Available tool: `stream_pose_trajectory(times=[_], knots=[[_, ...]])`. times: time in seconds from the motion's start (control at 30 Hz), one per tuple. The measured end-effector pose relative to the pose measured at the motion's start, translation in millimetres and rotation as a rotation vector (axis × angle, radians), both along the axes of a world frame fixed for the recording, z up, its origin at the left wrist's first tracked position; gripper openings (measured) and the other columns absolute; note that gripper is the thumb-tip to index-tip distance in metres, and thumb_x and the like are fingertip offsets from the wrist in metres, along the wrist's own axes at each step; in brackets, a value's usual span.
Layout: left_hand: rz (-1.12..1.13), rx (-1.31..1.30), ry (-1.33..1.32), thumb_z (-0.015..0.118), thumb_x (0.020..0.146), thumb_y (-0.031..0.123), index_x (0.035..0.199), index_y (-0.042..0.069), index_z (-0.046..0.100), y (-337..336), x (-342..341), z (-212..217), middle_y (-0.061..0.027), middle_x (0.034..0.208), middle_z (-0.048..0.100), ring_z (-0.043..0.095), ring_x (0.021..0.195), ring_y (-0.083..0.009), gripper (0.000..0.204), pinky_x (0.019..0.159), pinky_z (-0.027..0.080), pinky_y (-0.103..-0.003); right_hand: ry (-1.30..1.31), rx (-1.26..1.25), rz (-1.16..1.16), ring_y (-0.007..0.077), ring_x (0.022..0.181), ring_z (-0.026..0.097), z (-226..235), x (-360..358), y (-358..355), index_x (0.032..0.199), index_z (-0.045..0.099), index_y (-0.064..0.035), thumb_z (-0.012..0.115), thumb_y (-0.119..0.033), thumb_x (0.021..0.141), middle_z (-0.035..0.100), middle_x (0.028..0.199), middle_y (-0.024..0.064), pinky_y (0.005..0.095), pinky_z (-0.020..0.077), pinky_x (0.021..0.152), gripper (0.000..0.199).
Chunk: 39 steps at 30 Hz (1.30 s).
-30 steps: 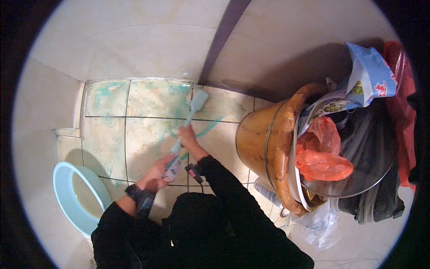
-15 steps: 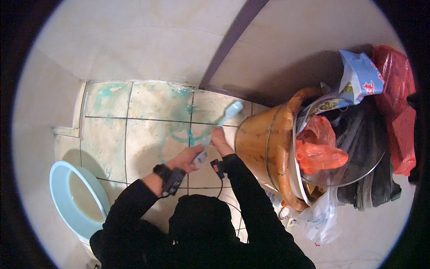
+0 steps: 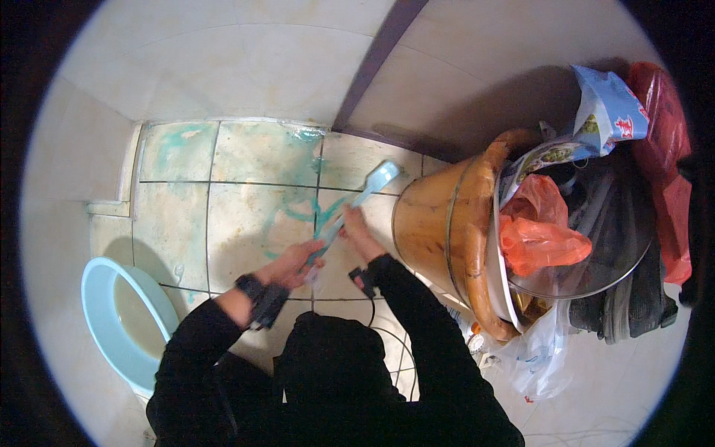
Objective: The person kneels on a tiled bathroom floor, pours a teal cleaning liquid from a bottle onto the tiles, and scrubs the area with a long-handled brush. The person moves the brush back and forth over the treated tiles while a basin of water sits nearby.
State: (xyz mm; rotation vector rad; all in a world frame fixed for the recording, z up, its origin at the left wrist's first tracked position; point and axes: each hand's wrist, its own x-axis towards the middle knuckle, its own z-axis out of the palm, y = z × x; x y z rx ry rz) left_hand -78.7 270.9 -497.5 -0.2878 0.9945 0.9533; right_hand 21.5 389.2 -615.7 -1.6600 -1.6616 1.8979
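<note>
Slanting diagonally, long-handled blue brush (image 3: 361, 198), head (image 3: 382, 175) toward upper right.

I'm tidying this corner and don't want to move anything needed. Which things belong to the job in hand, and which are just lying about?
In the job:
brush, held in left hand and right hand
green-smeared tiles
basin, probably

Lying about, apparently:
wooden bucket
orange-red bag
blue bag
clear bag

The long-handled tool (image 3: 380, 176) is pale blue; left basin (image 3: 98, 316), light blue; far floor tiles (image 3: 249, 153), cream with green smears (image 3: 298, 217); right bucket (image 3: 432, 220), orange-brown; sleeves (image 3: 428, 320), black.
</note>
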Motion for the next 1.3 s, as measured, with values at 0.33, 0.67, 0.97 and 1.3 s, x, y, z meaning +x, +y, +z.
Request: stream_pose_trajectory(times=[0.33,0.67,0.97,1.3], knots=[[0.076,0.048,0.012,0.047,0.092,0.029,0.11,0.011,0.054,-43.8,15.0,-11.5,0.0009,0.084,0.056,0.055,0.072,-0.0093,0.026,0.057,0.045,-0.024,0.037,-0.078,0.075,0.027,0.046,0.055,-25.7,4.9,1.7,0.103,0.046,0.0013,0.041,-0.036,0.091,0.058,0.071,0.0148,0.036,0.0449,0.037,0.04],[0.377,0.05,-0.094,0.046,0.092,0.03,0.1,0.01,0.055,-22.4,22.6,4.2,0.0022,0.073,0.055,0.049,0.051,-0.0085,0.024,0.037,0.036,-0.019,0.066,-0.228,0.257,0.0254,0.052,0.057,-20.4,-37.7,28.7,0.11,0.043,-0.0038,0.048,-0.033,0.085,0.056,0.076,0.0144,0.0394,0.0444,0.039,0.039],[0.317,0.198,0.109,0.049,0.091,0.031,0.097,0.01,0.05,-1.8,19.5,-1.2,0.0026,0.078,0.055,0.05,0.058,-0.0073,0.022,0.042,0.039,-0.021,0.147,-0.153,0.153,0.0227,0.041,0.05,-15.4,-32.3,37.4,0.089,0.05,-0.0014,0.047,-0.034,0.087,0.053,0.057,0.0089,0.0325,0.04,0.036,0.033],[0.159,0.074,0.101,0.047,0.091,0.037,0.101,0.016,0.05,13.6,15.5,10.7,0.004,0.077,0.051,0.046,0.056,-0.0072,0.023,0.042,0.033,-0.021,-0.003,-0.239,0.158,0.0267,0.054,0.057,-12.9,-20.1,40.1,0.098,0.044,0.0009,0.046,-0.035,0.088,0.054,0.069,0.0142,0.0359,0.0438,0.038,0.037]])
